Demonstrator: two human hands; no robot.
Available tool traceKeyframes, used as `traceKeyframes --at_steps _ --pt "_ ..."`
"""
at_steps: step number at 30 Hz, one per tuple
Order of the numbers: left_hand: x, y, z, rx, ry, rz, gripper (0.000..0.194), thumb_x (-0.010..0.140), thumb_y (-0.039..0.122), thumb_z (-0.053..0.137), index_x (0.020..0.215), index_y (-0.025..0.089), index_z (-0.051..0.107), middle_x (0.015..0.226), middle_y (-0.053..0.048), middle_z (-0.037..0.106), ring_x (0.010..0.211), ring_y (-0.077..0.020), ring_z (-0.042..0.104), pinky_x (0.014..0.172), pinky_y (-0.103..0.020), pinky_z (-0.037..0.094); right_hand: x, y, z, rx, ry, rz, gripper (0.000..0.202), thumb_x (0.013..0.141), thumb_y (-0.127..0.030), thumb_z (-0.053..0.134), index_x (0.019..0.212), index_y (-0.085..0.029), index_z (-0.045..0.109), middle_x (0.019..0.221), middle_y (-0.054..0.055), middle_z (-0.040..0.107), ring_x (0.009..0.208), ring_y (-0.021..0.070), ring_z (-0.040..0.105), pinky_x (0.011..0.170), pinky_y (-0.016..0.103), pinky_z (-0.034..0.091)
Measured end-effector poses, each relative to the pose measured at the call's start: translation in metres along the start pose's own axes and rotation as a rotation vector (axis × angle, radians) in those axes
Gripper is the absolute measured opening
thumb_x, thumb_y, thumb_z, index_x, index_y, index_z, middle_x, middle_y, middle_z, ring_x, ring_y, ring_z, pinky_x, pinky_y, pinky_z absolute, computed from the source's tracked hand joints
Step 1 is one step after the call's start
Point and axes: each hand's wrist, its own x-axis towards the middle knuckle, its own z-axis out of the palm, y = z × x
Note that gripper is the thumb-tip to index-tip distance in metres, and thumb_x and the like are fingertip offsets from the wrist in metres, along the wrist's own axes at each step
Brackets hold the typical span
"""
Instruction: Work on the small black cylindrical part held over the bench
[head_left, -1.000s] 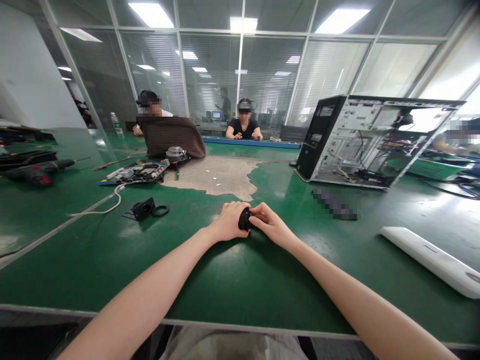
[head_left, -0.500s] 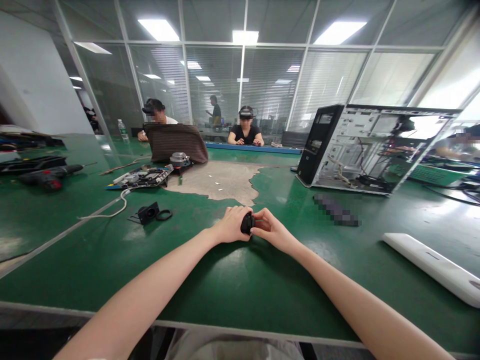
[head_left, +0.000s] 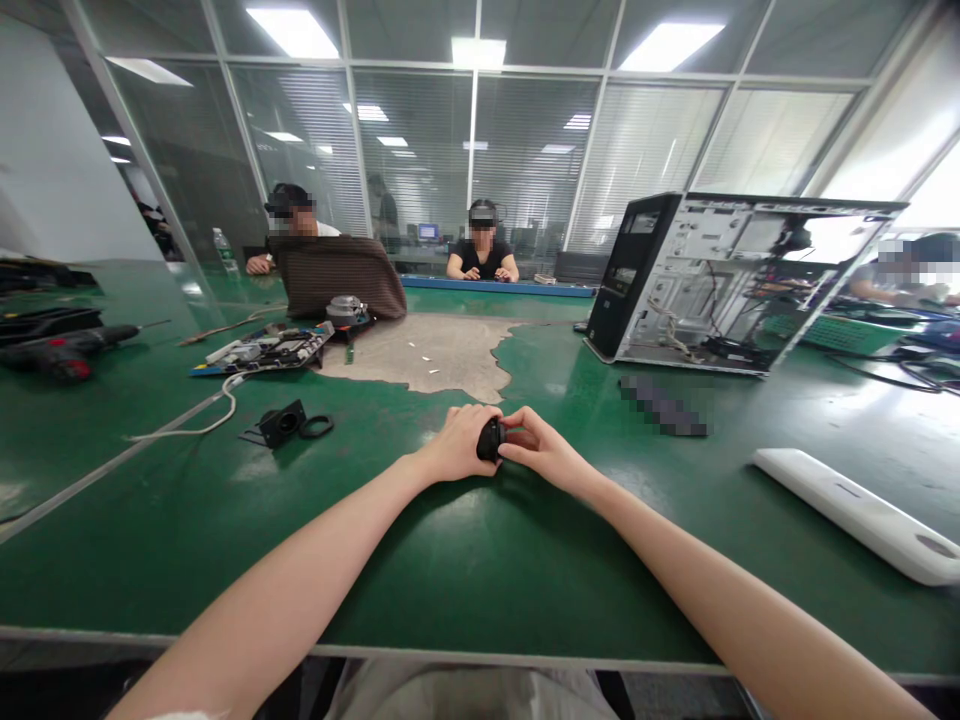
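A small black rounded part (head_left: 489,440), perhaps a lens, is held just above the green table in front of me. My left hand (head_left: 456,446) wraps around it from the left, hiding much of its far side. On the right edge of the same part, my right hand (head_left: 541,452) pinches with thumb and fingertips. To the left of my hands lies a black bracket-like piece (head_left: 280,425) with a round opening. Beside it rests a black ring (head_left: 316,427).
An open computer case (head_left: 637,280) stands at the right back, with a white long device (head_left: 847,510) nearer. Left hold a circuit board (head_left: 262,350), a white cable (head_left: 202,430) and a cordless drill (head_left: 71,350). Two people sit across the table.
The view has shifted slightly, so the table things appear a little further left and higher. Both hands keep their hold on the black rounded part, with barely any change in the fingers.
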Motion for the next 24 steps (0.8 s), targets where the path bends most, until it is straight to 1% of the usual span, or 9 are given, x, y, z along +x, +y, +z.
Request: traceKeyframes --at_steps 3,7,9,13,16,18,20,24 --pt "-0.0005 0.0010 -0.0009 -0.001 -0.006 -0.007 0.056 0.055 0.032 0.062 0.105 0.020 0.039 0.098 -0.004 0.052 0.089 -0.0215 0.046 0.077 -0.034 0.031 -0.0012 -0.0007 -0.0001 0.023 -0.022 -0.025 0.029 0.068 -0.026 0.060 0.087 -0.021 0.039 0.090 0.000 0.053 0.085 0.0135 0.056 0.076 0.030 0.045" --pt "-0.0006 0.0013 -0.0012 0.009 -0.006 -0.016 0.057 0.057 0.035 0.060 0.107 0.020 0.038 0.100 -0.005 0.051 0.091 -0.0223 0.045 0.079 -0.034 0.030 0.0015 0.0012 0.0014 -0.004 0.052 -0.036 0.020 0.073 -0.031 0.055 0.082 -0.020 0.041 0.088 -0.001 0.052 0.080 0.0120 0.056 0.074 0.030 0.045" --pt "-0.0005 0.0008 -0.0008 0.009 -0.008 -0.013 0.057 0.057 0.035 0.060 0.108 0.020 0.038 0.101 -0.005 0.051 0.091 -0.0223 0.045 0.079 -0.034 0.030 0.0030 0.0022 0.0024 -0.015 0.075 -0.034 0.021 0.072 -0.033 0.055 0.082 -0.020 0.042 0.086 -0.001 0.052 0.079 0.0120 0.055 0.075 0.030 0.044" --pt "-0.0002 0.0005 -0.0007 0.003 -0.015 -0.018 0.055 0.057 0.035 0.060 0.106 0.020 0.039 0.100 -0.004 0.051 0.091 -0.0222 0.045 0.078 -0.034 0.030 0.0028 0.0021 0.0025 -0.043 0.114 -0.018 0.026 0.070 -0.032 0.057 0.089 -0.020 0.043 0.091 0.001 0.051 0.085 0.0130 0.054 0.080 0.032 0.043" --pt "0.0001 0.0013 -0.0014 -0.009 -0.018 -0.022 0.053 0.057 0.034 0.060 0.105 0.021 0.040 0.099 -0.004 0.051 0.090 -0.0220 0.045 0.078 -0.034 0.030 0.0006 0.0008 0.0009 -0.040 0.067 -0.003 0.027 0.070 -0.031 0.057 0.089 -0.020 0.042 0.089 0.002 0.053 0.084 0.0137 0.055 0.080 0.034 0.043" --pt "0.0002 0.0021 -0.0021 -0.018 -0.019 -0.024 0.054 0.057 0.033 0.060 0.105 0.021 0.040 0.099 -0.004 0.051 0.090 -0.0219 0.045 0.078 -0.034 0.030 -0.0008 -0.0001 0.0002 -0.044 0.039 -0.021 0.028 0.068 -0.030 0.060 0.088 -0.020 0.041 0.087 0.001 0.054 0.084 0.0143 0.056 0.080 0.034 0.043" --pt "0.0001 0.0026 -0.0025 -0.021 -0.023 -0.036 0.055 0.056 0.032 0.061 0.106 0.021 0.039 0.099 -0.004 0.051 0.090 -0.0220 0.045 0.079 -0.034 0.030 -0.0014 -0.0004 0.0003 -0.052 0.038 -0.044 0.030 0.067 -0.029 0.061 0.087 -0.021 0.041 0.088 0.001 0.054 0.086 0.0144 0.055 0.081 0.034 0.043" --pt "-0.0001 0.0028 -0.0025 -0.014 -0.022 -0.042 0.056 0.057 0.032 0.060 0.107 0.021 0.039 0.101 -0.004 0.051 0.092 -0.0223 0.045 0.080 -0.035 0.030 0.0016 0.0010 0.0022 -0.052 0.107 -0.047 0.020 0.072 -0.033 0.054 0.082 -0.020 0.042 0.080 -0.001 0.053 0.076 0.0117 0.055 0.073 0.029 0.045"
